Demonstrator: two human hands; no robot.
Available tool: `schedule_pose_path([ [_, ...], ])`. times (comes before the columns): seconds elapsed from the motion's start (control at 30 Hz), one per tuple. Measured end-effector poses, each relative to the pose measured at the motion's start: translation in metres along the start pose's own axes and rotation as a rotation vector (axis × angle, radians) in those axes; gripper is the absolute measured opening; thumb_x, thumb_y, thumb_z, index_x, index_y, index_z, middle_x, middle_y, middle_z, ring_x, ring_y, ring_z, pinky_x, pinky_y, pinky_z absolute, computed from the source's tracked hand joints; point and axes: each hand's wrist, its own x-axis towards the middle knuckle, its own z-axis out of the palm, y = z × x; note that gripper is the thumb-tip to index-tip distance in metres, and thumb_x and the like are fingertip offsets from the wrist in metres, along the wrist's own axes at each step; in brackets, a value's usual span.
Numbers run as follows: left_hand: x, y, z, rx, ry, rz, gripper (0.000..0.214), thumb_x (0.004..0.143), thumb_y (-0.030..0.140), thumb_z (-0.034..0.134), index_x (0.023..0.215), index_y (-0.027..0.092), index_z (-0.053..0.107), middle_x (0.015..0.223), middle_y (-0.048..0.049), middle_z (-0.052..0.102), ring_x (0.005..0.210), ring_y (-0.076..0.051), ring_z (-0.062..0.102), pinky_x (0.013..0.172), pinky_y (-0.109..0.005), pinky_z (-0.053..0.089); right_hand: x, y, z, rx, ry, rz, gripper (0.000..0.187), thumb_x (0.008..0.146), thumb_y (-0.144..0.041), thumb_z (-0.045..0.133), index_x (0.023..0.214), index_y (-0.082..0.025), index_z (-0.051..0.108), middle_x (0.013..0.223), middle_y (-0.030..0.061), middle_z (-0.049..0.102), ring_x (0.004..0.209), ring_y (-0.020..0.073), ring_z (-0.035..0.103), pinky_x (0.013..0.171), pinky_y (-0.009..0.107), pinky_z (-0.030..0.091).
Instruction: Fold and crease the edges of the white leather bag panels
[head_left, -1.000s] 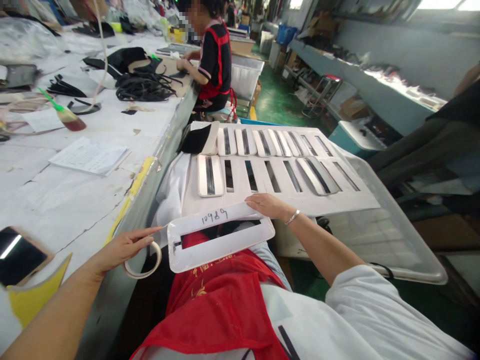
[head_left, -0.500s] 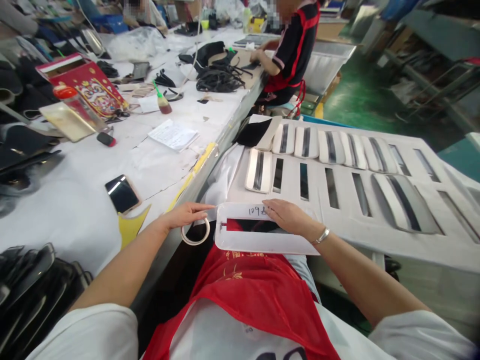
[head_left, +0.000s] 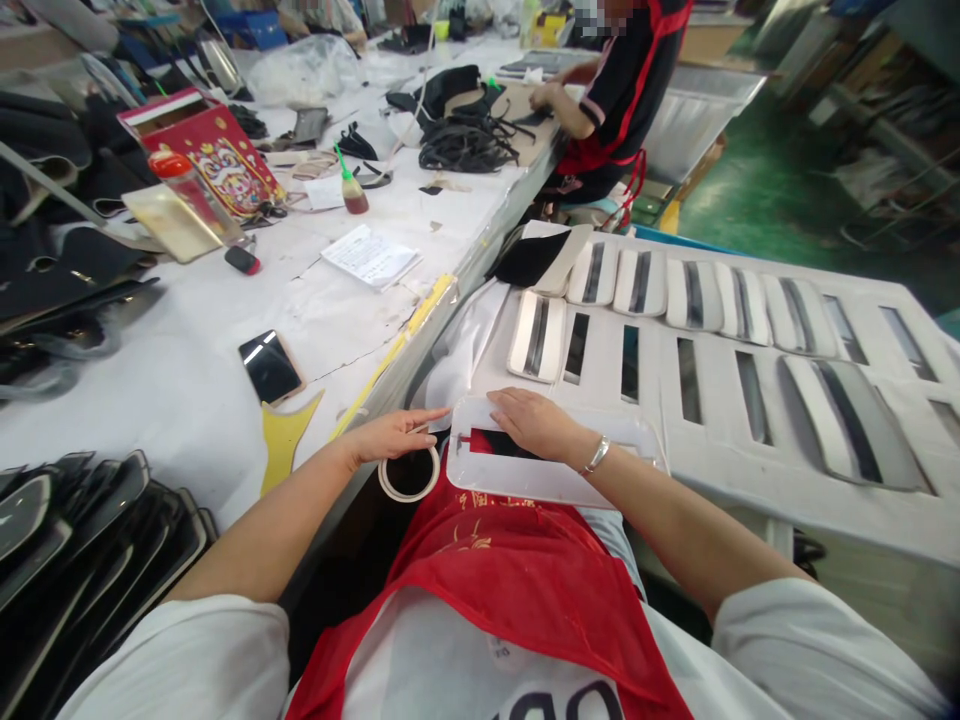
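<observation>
My left hand (head_left: 397, 437) is closed on a roll of tape (head_left: 385, 485), a pale ring that hangs below the fingers. Its fingertips come close to the left end of a white plastic template (head_left: 547, 482) with rounded corners and a long slot. That template lies across my lap, over a red apron (head_left: 480, 580). My right hand (head_left: 534, 424) lies flat on the template's upper edge, fingers stretched to the left, covering part of the slot and any writing there. Whether the thumb grips underneath cannot be seen.
On the right, a slotted board (head_left: 667, 440) carries several white pieces with dark stripes (head_left: 536, 335). The left table holds a phone (head_left: 271, 366), a notepad (head_left: 371, 257), a glue bottle (head_left: 352, 192) and stacked black pieces (head_left: 97, 560). A co-worker (head_left: 630, 90) sits further back.
My right hand has slid left along the template, and the handwriting on it no longer shows. The tape roll has turned more face-on. The whole view has shifted slightly.
</observation>
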Motion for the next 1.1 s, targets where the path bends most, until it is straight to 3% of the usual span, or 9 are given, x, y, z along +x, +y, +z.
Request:
schedule_pose_path([
  [0.07, 0.001, -0.007, 0.003, -0.028, 0.005, 0.052, 0.077, 0.082, 0.047, 0.060, 0.145, 0.014, 0.030, 0.070, -0.0004, 0.056, 0.056, -0.008, 0.040, 0.053, -0.020, 0.032, 0.002, -0.002, 0.001, -0.004, 0.006, -0.006, 0.037, 0.096, -0.026, 0.038, 0.125, -0.007, 0.051, 0.121, 0.0161, 0.059, 0.110, 0.0229, 0.056, 0.098, 0.037, 0.041],
  [0.17, 0.001, -0.012, 0.009, -0.087, 0.007, 0.075, 0.080, 0.081, 0.047, 0.062, 0.145, 0.015, 0.029, 0.082, -0.0041, 0.060, 0.062, -0.010, 0.044, 0.058, -0.021, 0.035, 0.007, -0.006, 0.002, -0.005, 0.004, -0.024, 0.037, 0.096, -0.024, 0.037, 0.126, -0.006, 0.050, 0.122, 0.0160, 0.059, 0.111, 0.0231, 0.055, 0.099, 0.036, 0.041],
  [0.27, -0.003, -0.010, 0.014, -0.134, -0.004, 0.038, 0.082, 0.081, 0.045, 0.063, 0.147, 0.018, 0.023, 0.073, 0.0001, 0.056, 0.054, -0.007, 0.038, 0.053, -0.020, 0.032, 0.015, -0.009, 0.003, -0.009, -0.004, -0.059, 0.038, 0.095, -0.020, 0.036, 0.129, -0.004, 0.047, 0.122, 0.0168, 0.058, 0.110, 0.0231, 0.056, 0.098, 0.036, 0.041],
  [0.37, -0.010, -0.003, 0.019, -0.182, -0.035, -0.017, 0.085, 0.082, 0.044, 0.062, 0.149, 0.022, 0.015, 0.061, 0.0072, 0.041, 0.045, -0.004, 0.027, 0.043, -0.019, 0.020, 0.023, -0.012, 0.005, -0.016, -0.003, -0.106, 0.040, 0.094, -0.015, 0.036, 0.131, -0.004, 0.045, 0.122, 0.0177, 0.058, 0.109, 0.0230, 0.056, 0.097, 0.036, 0.043],
  [0.47, -0.014, 0.004, 0.025, -0.217, -0.036, -0.033, 0.088, 0.081, 0.044, 0.063, 0.149, 0.022, 0.011, 0.059, 0.0089, 0.032, 0.043, -0.003, 0.025, 0.040, -0.019, 0.013, 0.030, -0.016, 0.006, -0.008, -0.013, -0.130, 0.040, 0.090, -0.010, 0.039, 0.130, -0.005, 0.047, 0.121, 0.0167, 0.058, 0.109, 0.0221, 0.056, 0.096, 0.035, 0.043],
  [0.8, -0.021, -0.001, 0.040, -0.190, -0.017, -0.025, 0.086, 0.084, 0.043, 0.060, 0.150, 0.023, 0.007, 0.058, 0.0088, 0.032, 0.044, -0.004, 0.026, 0.039, -0.018, 0.014, 0.030, -0.015, 0.010, 0.030, -0.019, -0.139, 0.040, 0.087, -0.008, 0.042, 0.127, -0.006, 0.051, 0.122, 0.0155, 0.058, 0.111, 0.0219, 0.055, 0.098, 0.033, 0.042],
  [1.1, -0.033, -0.003, 0.059, -0.224, -0.008, -0.048, 0.089, 0.084, 0.043, 0.060, 0.149, 0.027, 0.003, 0.058, 0.0090, 0.033, 0.041, -0.004, 0.027, 0.039, -0.018, 0.016, 0.027, -0.017, 0.010, 0.004, -0.033, -0.097, 0.045, 0.089, -0.008, 0.038, 0.133, -0.004, 0.042, 0.123, 0.0165, 0.057, 0.111, 0.0224, 0.055, 0.097, 0.033, 0.042],
])
